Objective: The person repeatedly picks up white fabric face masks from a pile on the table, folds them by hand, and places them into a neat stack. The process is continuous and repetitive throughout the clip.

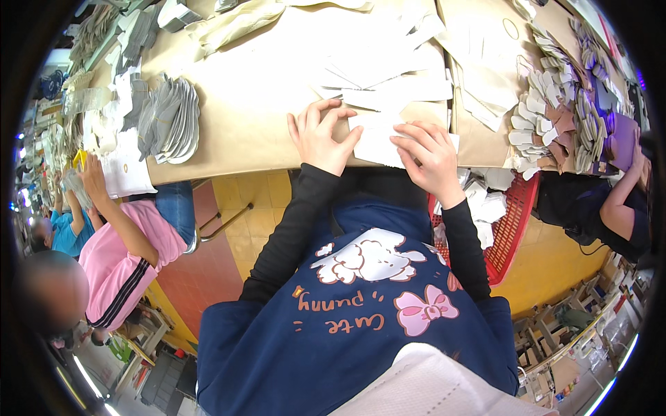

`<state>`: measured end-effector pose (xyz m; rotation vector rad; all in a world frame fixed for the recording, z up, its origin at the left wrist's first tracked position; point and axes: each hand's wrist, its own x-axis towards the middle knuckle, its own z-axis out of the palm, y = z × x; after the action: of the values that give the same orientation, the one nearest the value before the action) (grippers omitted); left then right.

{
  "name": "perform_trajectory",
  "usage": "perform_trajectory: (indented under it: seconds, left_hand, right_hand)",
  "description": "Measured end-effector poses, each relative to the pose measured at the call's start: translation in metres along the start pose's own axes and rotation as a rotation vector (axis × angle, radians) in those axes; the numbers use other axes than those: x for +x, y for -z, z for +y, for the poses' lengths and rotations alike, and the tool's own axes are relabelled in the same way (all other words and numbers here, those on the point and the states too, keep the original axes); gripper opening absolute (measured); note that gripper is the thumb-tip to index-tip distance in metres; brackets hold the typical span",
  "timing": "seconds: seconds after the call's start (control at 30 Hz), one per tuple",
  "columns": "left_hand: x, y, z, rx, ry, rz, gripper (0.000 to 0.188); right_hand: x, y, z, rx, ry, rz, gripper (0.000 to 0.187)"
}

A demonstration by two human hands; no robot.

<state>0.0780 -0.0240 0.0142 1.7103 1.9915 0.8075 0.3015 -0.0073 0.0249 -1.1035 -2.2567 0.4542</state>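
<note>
A white sheet-like piece lies at the table's front edge between my two hands. My left hand is at its left side, fingers spread and slightly curled, with the thumb at the piece's edge. Over its right part rests my right hand, fingers slightly bent and thumb apart from them. Neither hand visibly grips anything. Just beyond my hands is a loose pile of pale, flat cut pieces, some overlapping; glare washes out their detail.
Stacks of grey cut pieces stand on the brown-covered table at left. Bundles of pale and brown pieces lie at right. A red basket with white scraps sits by my right arm. Co-workers sit at both sides.
</note>
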Motion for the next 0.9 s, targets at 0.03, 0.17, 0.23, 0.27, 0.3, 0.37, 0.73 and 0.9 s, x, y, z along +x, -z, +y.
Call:
perform_trajectory:
  seconds: [0.03, 0.17, 0.23, 0.27, 0.3, 0.37, 0.73, 0.9]
  left_hand:
    - [-0.001, 0.0, 0.0, 0.001, -0.001, -0.001, 0.023]
    - [-0.003, -0.002, -0.003, 0.012, -0.035, 0.023, 0.023]
    - [-0.004, -0.003, -0.005, -0.008, -0.083, 0.04, 0.021]
    - [-0.004, -0.003, -0.006, -0.02, -0.115, 0.054, 0.021]
    - [-0.005, -0.003, -0.007, -0.034, -0.119, 0.049, 0.02]
    - [-0.004, -0.003, -0.008, -0.063, -0.129, 0.047, 0.018]
    - [-0.007, -0.01, -0.002, -0.042, -0.322, 0.195, 0.02]
    - [-0.01, -0.016, -0.006, -0.001, -0.436, 0.277, 0.028]
  right_hand:
    - [0.0, 0.0, 0.0, -0.008, 0.004, 0.001, 0.022]
    - [-0.001, -0.001, 0.001, -0.011, 0.011, 0.002, 0.022]
    - [-0.001, -0.001, 0.002, -0.014, 0.015, 0.003, 0.022]
    - [-0.001, -0.001, 0.002, -0.021, 0.018, 0.003, 0.023]
    - [-0.001, 0.0, 0.002, -0.025, 0.015, -0.002, 0.023]
    - [-0.001, 0.0, 0.001, -0.021, 0.007, -0.006, 0.022]
    - [0.003, 0.0, 0.003, 0.023, -0.033, -0.024, 0.022]
    - [0.003, 0.0, 0.003, 0.016, -0.036, -0.029, 0.022]
